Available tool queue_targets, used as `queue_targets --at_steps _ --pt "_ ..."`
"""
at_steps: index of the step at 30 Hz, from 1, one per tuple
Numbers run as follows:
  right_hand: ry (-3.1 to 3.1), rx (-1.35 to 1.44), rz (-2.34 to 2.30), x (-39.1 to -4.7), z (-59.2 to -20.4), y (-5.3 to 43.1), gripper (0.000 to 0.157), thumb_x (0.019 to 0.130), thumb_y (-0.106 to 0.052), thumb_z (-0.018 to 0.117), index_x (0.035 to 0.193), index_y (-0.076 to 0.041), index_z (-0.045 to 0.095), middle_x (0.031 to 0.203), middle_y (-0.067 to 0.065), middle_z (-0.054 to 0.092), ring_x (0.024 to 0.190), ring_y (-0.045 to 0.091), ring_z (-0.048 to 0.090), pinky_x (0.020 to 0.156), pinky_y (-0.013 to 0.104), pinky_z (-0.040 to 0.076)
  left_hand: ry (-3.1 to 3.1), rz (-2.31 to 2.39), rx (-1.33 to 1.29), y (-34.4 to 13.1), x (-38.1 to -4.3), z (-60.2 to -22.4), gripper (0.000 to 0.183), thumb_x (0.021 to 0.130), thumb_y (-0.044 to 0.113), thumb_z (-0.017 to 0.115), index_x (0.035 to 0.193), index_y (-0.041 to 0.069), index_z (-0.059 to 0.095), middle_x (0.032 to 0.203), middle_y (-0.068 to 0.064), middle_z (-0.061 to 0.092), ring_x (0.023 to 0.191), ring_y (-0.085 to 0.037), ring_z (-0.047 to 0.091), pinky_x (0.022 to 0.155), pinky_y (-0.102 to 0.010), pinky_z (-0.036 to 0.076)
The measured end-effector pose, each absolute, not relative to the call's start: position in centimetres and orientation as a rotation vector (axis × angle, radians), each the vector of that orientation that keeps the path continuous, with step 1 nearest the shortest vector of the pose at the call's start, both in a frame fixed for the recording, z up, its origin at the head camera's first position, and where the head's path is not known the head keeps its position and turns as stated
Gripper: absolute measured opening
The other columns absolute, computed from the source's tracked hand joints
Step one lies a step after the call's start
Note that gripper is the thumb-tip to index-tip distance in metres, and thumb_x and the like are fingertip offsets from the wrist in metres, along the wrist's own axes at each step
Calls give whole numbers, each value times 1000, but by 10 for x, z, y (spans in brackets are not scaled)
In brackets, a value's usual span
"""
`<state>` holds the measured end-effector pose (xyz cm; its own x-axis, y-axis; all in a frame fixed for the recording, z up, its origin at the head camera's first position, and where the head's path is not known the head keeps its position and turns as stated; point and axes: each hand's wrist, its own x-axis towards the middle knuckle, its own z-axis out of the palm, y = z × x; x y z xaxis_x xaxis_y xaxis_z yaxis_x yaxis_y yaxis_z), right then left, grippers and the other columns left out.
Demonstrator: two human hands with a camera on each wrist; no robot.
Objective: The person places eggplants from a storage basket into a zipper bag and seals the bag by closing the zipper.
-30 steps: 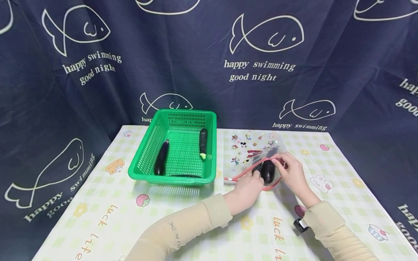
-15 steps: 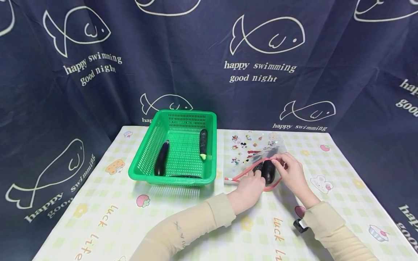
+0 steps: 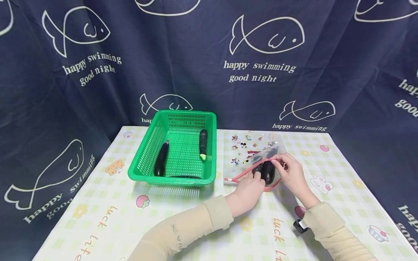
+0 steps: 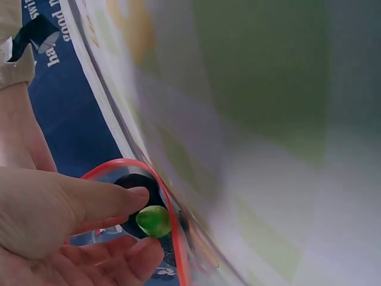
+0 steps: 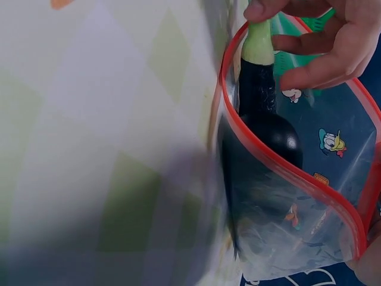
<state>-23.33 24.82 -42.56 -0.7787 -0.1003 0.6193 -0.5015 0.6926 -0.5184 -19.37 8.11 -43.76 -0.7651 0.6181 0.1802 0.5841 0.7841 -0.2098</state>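
Observation:
In the head view, a clear zip bag with a red rim and cartoon prints lies on the table, its mouth held apart. Inside it are a glossy eggplant and a dark zucchini with a pale green end. My left hand reaches into the mouth, thumb and fingers on either side of the zucchini's green end, thumb touching it. At the mouth's far right, my right hand pinches the red rim between thumb and fingertips. The deeper part of the zucchini is hidden by the bag and eggplant.
Left of the bag stands a green plastic basket. It contains an eggplant along the left wall, a zucchini on the right and another dark vegetable behind the front rim. A patterned cloth covers the table; a navy curtain hangs behind.
My left hand shifts very slightly at the bag mouth. My right hand keeps its place on the rim; the bag and basket stay where they were.

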Motion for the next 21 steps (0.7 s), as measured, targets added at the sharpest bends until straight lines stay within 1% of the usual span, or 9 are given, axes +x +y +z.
queue_targets --at_steps 4,8,17,21 --pt "-2336 467 942 -233 -426 248 8 84 -2 68 89 -8 68 76 -2 55 66 1 43 56 14 36 -2690 279 -969 78 -190 -437 9 88 18 60 96 19 63 96 -1 55 78 -14 53 63 -24 46" --pt "-2332 476 934 -233 -426 249 8 84 -2 68 89 -8 68 75 -2 55 66 1 42 56 14 36 -2680 337 -985 75 -186 -438 13 89 19 59 99 21 67 96 0 56 79 -13 54 69 -26 47" --pt "-2331 480 938 -233 -426 250 8 84 -2 68 89 -8 68 76 -2 55 66 1 43 56 14 35 -2710 388 -998 74 -183 -438 16 89 20 59 95 26 72 102 -2 56 80 -15 56 62 -26 47" --pt "-2332 477 940 -232 -426 250 8 84 -2 68 89 -8 68 76 -2 55 66 0 43 56 13 35 -2698 388 -1013 74 -184 -439 17 90 19 58 96 26 73 104 -2 57 81 -15 56 64 -26 48"
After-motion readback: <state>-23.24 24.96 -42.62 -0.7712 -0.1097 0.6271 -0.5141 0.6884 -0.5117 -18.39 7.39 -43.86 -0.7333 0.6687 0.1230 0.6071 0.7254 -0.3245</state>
